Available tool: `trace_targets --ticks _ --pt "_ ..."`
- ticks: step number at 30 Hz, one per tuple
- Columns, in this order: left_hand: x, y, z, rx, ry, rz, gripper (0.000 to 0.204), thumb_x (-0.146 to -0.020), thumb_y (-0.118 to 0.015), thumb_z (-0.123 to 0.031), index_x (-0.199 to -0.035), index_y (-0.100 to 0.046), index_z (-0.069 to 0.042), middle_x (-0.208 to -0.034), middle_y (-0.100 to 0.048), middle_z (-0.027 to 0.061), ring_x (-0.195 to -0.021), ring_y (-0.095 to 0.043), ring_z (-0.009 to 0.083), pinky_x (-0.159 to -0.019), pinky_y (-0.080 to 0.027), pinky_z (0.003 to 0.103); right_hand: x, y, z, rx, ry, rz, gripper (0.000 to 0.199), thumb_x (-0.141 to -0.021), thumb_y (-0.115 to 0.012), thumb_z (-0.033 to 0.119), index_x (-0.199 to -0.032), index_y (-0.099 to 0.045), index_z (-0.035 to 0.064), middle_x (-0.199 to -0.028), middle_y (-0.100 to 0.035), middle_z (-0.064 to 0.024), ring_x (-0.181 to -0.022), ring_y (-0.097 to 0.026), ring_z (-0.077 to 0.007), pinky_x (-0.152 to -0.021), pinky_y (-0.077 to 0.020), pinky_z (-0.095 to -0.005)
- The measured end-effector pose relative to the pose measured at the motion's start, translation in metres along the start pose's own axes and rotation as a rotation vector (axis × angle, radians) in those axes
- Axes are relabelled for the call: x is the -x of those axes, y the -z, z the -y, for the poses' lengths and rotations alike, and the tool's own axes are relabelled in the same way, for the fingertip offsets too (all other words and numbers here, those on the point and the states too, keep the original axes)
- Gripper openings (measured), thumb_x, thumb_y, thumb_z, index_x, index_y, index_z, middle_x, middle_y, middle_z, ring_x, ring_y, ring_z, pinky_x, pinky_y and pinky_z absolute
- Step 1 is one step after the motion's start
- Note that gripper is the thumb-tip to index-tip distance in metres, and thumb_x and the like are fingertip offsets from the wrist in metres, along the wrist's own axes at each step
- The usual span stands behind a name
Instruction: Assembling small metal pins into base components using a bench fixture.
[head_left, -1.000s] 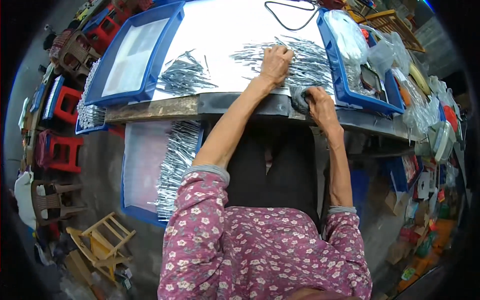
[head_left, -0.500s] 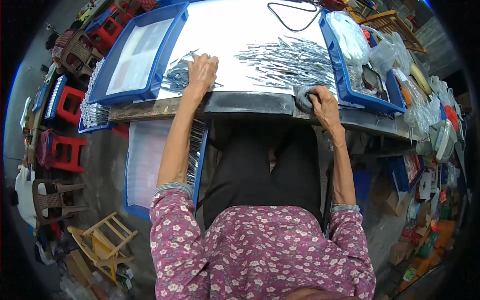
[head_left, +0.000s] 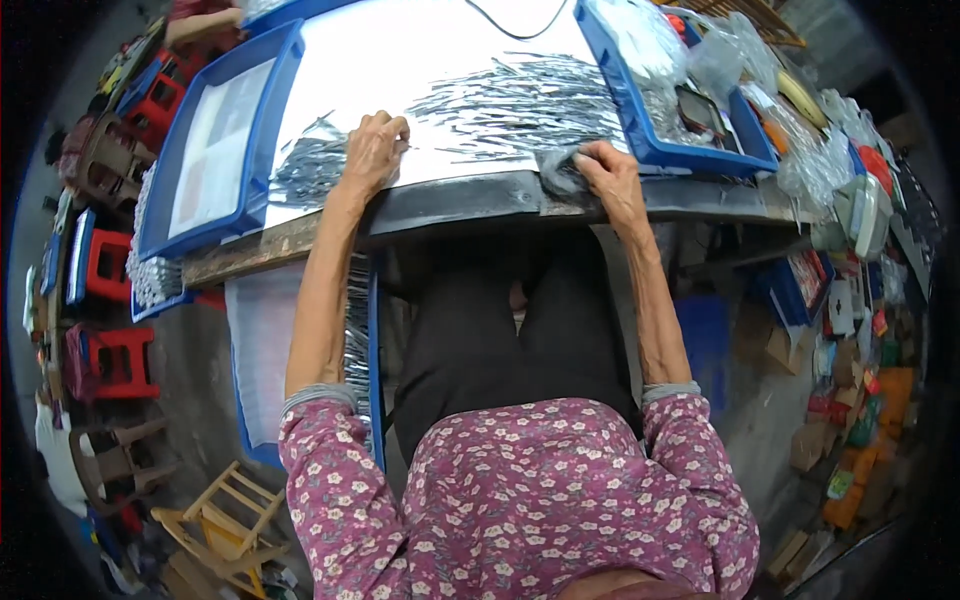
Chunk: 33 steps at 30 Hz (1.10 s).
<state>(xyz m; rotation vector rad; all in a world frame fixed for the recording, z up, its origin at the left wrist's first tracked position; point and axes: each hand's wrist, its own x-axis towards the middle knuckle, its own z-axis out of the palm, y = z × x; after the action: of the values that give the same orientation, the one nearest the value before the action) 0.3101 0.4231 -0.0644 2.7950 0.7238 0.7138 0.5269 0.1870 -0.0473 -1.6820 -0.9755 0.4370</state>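
My left hand (head_left: 376, 155) is closed in a pinch over the white tabletop, just right of a small heap of thin grey metal strips (head_left: 312, 168). Whatever its fingertips grip is too small to make out. At the table's dark front edge, my right hand (head_left: 612, 176) pinches a crumpled dark grey cloth (head_left: 563, 176). Between and beyond both hands spreads a larger pile of similar thin silvery strips (head_left: 525, 105), most lying roughly crosswise.
A blue tray (head_left: 256, 130) with pale lining stands at the left. Another blue tray (head_left: 700, 158) at the right holds plastic bags. Below the table sits a lined blue bin (head_left: 240, 385). At the far upper left appears another person's arm (head_left: 200, 28).
The whole view has shifted and turned slightly. My left hand has come off the small heap, a little to its right. Another person's arm has appeared at the upper left.
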Motion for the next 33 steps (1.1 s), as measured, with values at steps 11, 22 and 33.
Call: trace_targets --ticks 11,22,33 --pt "-0.009 -0.009 -0.025 0.092 -0.129 -0.207 0.007 -0.079 -0.053 -0.004 -0.085 -0.049 -0.002 -0.080 -0.056 0.0145 -0.079 -0.053 0.0301 -0.070 -0.041 0.038 -0.003 0.005 0.000 -0.379 -0.087 0.054 0.009 -0.080 -0.058 0.006 -0.082 -0.058 -0.0023 -0.061 -0.049 0.0014 -0.050 -0.039 -0.0033 -0.044 -0.0295 -0.0171" --pt "-0.002 -0.004 -0.155 1.296 0.224 -0.059 0.007 -0.087 -0.046 -0.009 -0.086 -0.049 -0.002 -0.068 -0.050 0.0014 -0.057 -0.044 0.0071 -0.051 -0.036 0.020 0.011 0.003 0.016 -0.223 -0.051 0.025 0.009 -0.078 -0.060 0.008 -0.082 -0.059 -0.0003 -0.063 -0.052 0.0019 -0.052 -0.044 -0.0033 -0.045 -0.0328 -0.0170" --pt "0.008 -0.022 -0.180 1.634 0.274 0.086 0.010 -0.085 -0.052 -0.010 -0.090 -0.050 -0.001 -0.069 -0.052 0.0003 -0.056 -0.044 0.0039 -0.049 -0.034 0.016 0.034 0.001 0.020 0.115 0.180 0.110 0.012 -0.078 -0.057 0.008 -0.084 -0.058 -0.0028 -0.067 -0.059 -0.0049 -0.059 -0.051 -0.0080 -0.053 -0.0418 -0.0252"
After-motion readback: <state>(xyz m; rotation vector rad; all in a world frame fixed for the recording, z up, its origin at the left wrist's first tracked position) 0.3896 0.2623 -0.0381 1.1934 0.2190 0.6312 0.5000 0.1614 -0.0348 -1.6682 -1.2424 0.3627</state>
